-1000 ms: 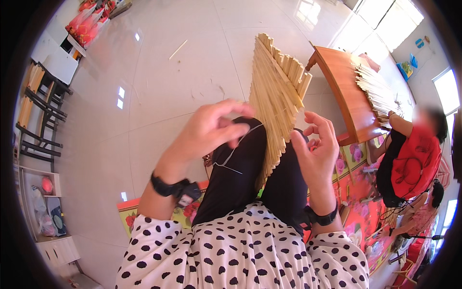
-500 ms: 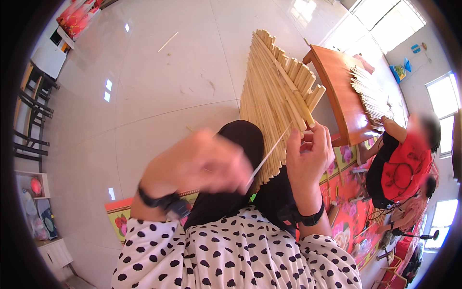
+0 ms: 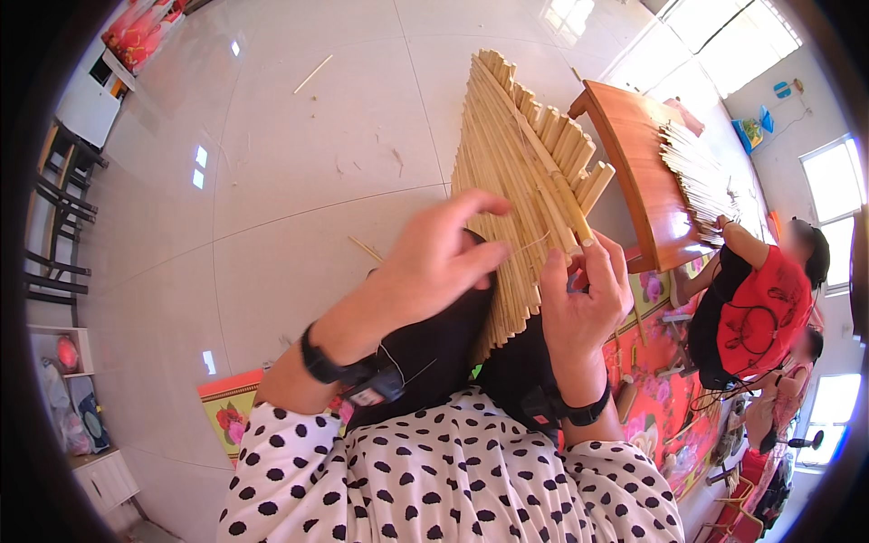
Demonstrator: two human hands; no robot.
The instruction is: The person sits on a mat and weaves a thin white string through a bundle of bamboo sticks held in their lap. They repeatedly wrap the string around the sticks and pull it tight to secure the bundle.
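Note:
A mat-like row of pale, reed-like sticks [image 3: 498, 172] lies across my black-covered knees and stretches away from me. A thicker stick [image 3: 563, 195] runs slantwise over it. My right hand [image 3: 590, 285] is closed at the near end of this stick, its fingertips against the end. My left hand [image 3: 444, 249] hovers at the left edge of the mat, thumb and forefinger stretched apart, the other fingers curled and partly hidden. A thin pale cord [image 3: 536, 242] shows between the two hands over the sticks. Another thin thread [image 3: 418, 371] lies near my left wrist.
Right of the mat stands a brown wooden table [image 3: 625, 154] bearing another row of sticks [image 3: 692, 176]. A person in red [image 3: 765, 308] works beside it, another behind. A flowered red mat [image 3: 647, 394] covers the floor there. Stick scraps [image 3: 312, 74] dot the tiles; black stools [image 3: 59, 235] stand left.
My left hand has moved up and forward from beside my knee to the mat's edge, and its fingers have spread. The cord no longer stretches taut to it. My right hand stays nearly in place.

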